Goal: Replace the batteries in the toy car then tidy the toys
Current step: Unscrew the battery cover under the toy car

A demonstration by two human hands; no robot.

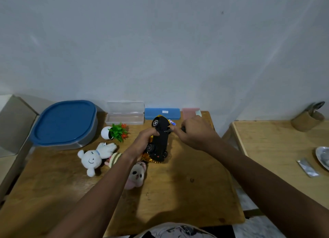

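We hold the toy car [159,139] just above the wooden table [178,193], underside up, near the blue pencil case [162,113]. Left hand [144,141] is clamped round the car's left flank, fingers wrapped over the chassis. Right hand [193,132] is closed on a screwdriver [169,130], tip touching the black underside. Car looks light, rigid plastic, glossy gold shell probably slippery, so we judge the side grip between the 2 left wheels safest. A battery [172,122] lies just right of the car's far end. 3 plush toys sit left of the car, soft, easy to grab anywhere
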